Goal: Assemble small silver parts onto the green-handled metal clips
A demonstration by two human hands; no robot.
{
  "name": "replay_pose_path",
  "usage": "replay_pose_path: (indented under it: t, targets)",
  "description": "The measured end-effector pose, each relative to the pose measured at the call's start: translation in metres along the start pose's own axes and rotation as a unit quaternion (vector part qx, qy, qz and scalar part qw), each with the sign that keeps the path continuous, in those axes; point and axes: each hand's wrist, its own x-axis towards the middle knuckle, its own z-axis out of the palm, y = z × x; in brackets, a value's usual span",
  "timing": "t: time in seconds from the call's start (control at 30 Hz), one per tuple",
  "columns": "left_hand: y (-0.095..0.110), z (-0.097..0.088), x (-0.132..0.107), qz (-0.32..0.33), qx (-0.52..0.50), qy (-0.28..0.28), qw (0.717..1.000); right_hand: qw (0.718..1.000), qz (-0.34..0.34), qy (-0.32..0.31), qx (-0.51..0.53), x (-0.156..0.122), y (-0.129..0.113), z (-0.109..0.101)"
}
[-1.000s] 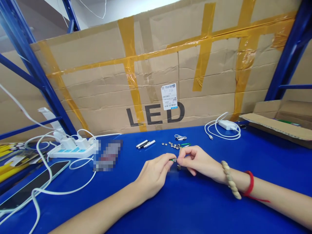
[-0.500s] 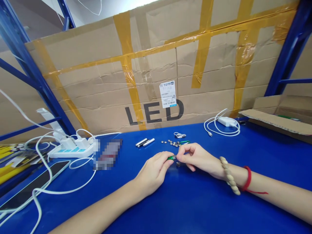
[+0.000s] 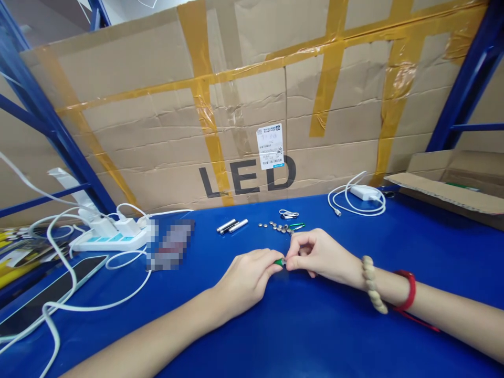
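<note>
My left hand (image 3: 248,275) and my right hand (image 3: 317,254) meet over the blue table (image 3: 323,336), fingers pinched together on a small green item (image 3: 279,261) held between them. Its shape is mostly hidden by my fingertips. Just beyond my hands lies a row of several small silver button cells (image 3: 275,226), with a green clip (image 3: 296,226) and a small white loop (image 3: 289,213) beside them. Silver cylinders (image 3: 232,226) lie to the left of the cells. A bead bracelet and a red cord sit on my right wrist.
A large taped cardboard sheet marked LED (image 3: 252,131) stands at the table's back. A white power strip (image 3: 110,239) with chargers and cables sits at left, near a dark tablet (image 3: 51,294). A white charger with coiled cable (image 3: 360,194) and an open carton (image 3: 452,184) are at right.
Both hands stay pinched on the green item and have hardly shifted on the table. The view has tilted slightly, so everything sits a bit lower and closer.
</note>
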Motion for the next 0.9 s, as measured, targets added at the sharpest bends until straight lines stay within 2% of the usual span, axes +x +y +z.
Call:
replay_pose_path:
  t: [0.1,0.33,0.9]
  targets:
    - [-0.001,0.000,0.000,0.006,0.012,0.005,1.000,1.000,-0.005,0.009,-0.017,-0.001,-0.002,0.001]
    - [-0.003,0.001,-0.001,0.019,0.024,0.048,0.998,0.999,0.042,0.002,-0.002,-0.005,-0.008,0.002]
    - [0.003,-0.004,0.000,0.037,0.045,0.084,0.995,0.991,0.121,-0.019,0.044,-0.012,-0.021,0.005]
